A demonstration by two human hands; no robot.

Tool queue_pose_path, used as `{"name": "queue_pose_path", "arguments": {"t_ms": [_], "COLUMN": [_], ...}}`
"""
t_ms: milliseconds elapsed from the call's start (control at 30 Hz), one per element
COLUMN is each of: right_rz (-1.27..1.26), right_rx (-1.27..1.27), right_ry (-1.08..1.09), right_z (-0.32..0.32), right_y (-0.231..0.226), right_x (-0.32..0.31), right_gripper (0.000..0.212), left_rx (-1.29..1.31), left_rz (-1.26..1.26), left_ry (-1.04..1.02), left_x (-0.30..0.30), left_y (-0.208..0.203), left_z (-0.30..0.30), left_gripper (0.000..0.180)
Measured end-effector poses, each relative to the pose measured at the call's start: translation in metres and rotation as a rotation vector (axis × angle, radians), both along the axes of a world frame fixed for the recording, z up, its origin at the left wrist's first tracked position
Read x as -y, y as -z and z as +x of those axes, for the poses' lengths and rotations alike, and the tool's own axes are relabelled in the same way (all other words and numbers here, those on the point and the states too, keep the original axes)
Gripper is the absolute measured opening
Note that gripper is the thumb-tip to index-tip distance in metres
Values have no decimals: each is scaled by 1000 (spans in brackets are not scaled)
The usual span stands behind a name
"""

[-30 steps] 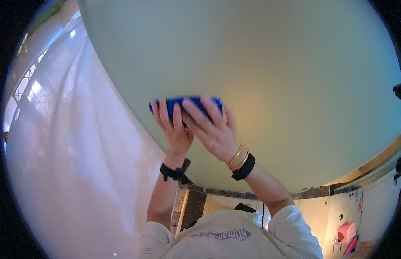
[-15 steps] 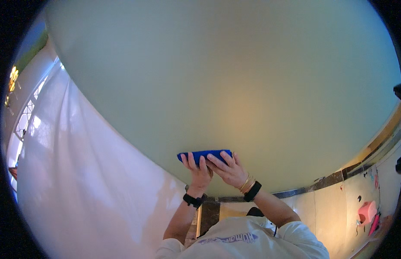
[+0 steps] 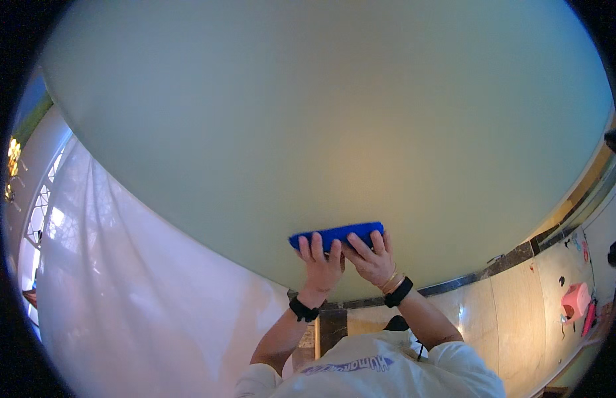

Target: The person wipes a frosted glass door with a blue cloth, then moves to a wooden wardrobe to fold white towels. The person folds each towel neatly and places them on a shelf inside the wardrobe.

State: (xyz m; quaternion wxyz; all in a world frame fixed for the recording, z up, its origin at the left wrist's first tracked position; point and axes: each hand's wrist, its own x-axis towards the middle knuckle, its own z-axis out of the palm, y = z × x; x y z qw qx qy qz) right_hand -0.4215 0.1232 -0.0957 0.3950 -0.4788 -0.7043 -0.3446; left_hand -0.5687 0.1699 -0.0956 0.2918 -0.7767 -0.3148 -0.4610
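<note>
A blue folded cloth lies flat against a large, smooth, pale grey-green panel. Both of my hands are on its lower edge, side by side. My left hand grips the left part, its fingertips resting over the cloth. At the right end, the fingers of my right hand press on the cloth from below. Both thumbs are partly hidden between the hands. Dark bands circle both wrists, and thin bracelets sit on the right one.
A white sheet hangs along the panel's left edge. Dark trim borders the pale tiled floor below. A pink stool stands at the far right, with small items around it. Warm lights glow at the far left.
My hands have moved right and slightly up in the picture with the blue cloth, which stays against the panel. The surroundings have shifted a little, so the head view has turned slightly.
</note>
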Motion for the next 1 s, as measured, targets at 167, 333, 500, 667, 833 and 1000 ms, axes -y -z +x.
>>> {"name": "queue_pose_path", "arguments": {"t_ms": [167, 333, 500, 667, 833, 1000], "right_rz": [37, 297, 293, 62, 297, 359], "right_rx": [146, -60, -195, -276, -346, -429], "right_ry": [99, 161, 78, 145, 213, 242], "right_z": [35, 54, 53, 51, 96, 101], "right_y": [-8, -114, -76, 53, -38, -99], "right_x": [3, -8, -11, 8, -4, 3], "right_gripper": [43, 38, 35, 39, 43, 38], "left_rx": [-126, -33, 12, -212, -206, -147], "left_rz": [30, 110, 96, 82, -32, 10], "left_ry": [30, 83, 132, 124, 225, 294], "left_x": [-2, -7, 1, 12, 30, 30], "left_y": [-8, -126, -96, 5, -108, -147], "left_z": [7, 57, 77, 74, 140, 155], "left_gripper": [55, 48, 48, 49, 44, 44]}}
